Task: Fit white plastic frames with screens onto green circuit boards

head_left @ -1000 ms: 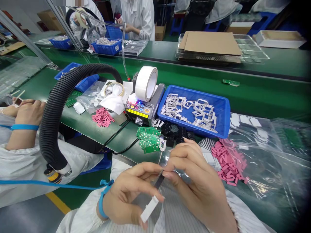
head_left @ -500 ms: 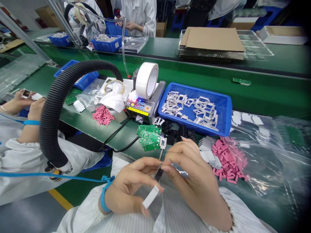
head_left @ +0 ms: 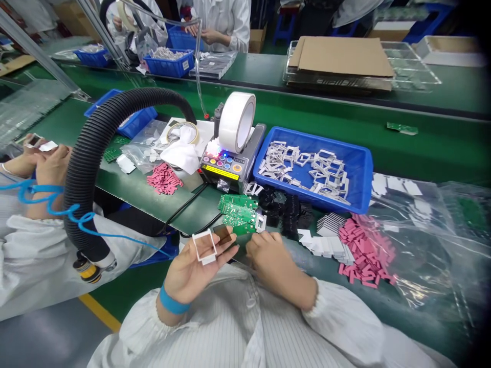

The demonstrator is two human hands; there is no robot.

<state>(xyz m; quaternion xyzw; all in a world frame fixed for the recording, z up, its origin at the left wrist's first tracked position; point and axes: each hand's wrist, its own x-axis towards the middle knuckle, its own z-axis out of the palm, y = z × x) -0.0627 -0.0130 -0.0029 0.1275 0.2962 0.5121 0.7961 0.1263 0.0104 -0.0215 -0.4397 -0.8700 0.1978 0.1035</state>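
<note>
White frame (head_left: 204, 246) and a dark strip (head_left: 223, 234) lie pinched in the left hand's (head_left: 201, 271) narrow grip, palm up, seemingly turned for a clear look. The right hand (head_left: 274, 263) curls loosely, its contents hidden, just below green circuit boards (head_left: 236, 209) kept within reach near the table's (head_left: 192, 217) front edge.

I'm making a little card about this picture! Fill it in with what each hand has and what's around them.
Left hand: holds white frame and small dark piece
Right hand: nearest green circuit boards
Beside them: blue tray of silver frames
Also nearby: pink pieces, tape machine
Wristband: blue, on left wrist
</note>
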